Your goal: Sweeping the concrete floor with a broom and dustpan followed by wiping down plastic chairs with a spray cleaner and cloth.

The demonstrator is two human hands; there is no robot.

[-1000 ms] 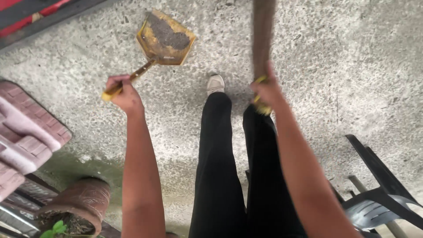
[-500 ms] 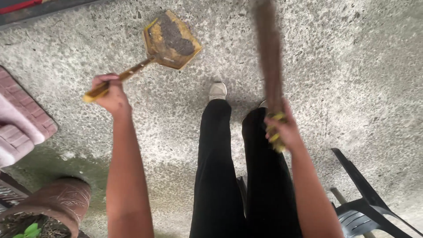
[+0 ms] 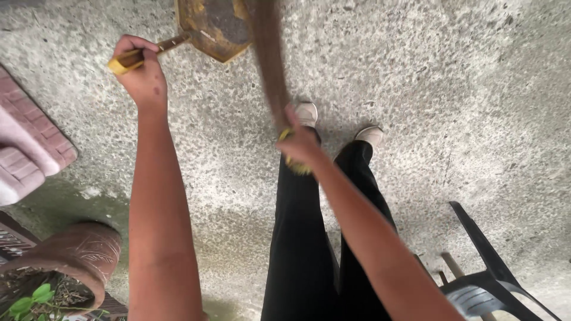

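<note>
My left hand (image 3: pixel 143 74) grips the wooden handle of a yellow dustpan (image 3: pixel 208 27), held out over the rough concrete floor (image 3: pixel 446 89). The pan holds a heap of dark dirt. My right hand (image 3: pixel 300 145) is closed on the yellow-bound end of a brown stick broom (image 3: pixel 267 59), whose bristles point away from me and cross the pan's right edge. Below the hands are my legs in black trousers and my light shoes (image 3: pixel 307 113).
A terracotta plant pot (image 3: pixel 77 255) with a small green plant stands at the lower left. A pink brick-patterned object (image 3: pixel 30 142) lies at the left edge. A dark plastic chair (image 3: pixel 488 279) stands at the lower right.
The broom has swung left, from apart on the right to over the dustpan's edge. The dustpan sits higher in view. My second foot has come forward into view.
</note>
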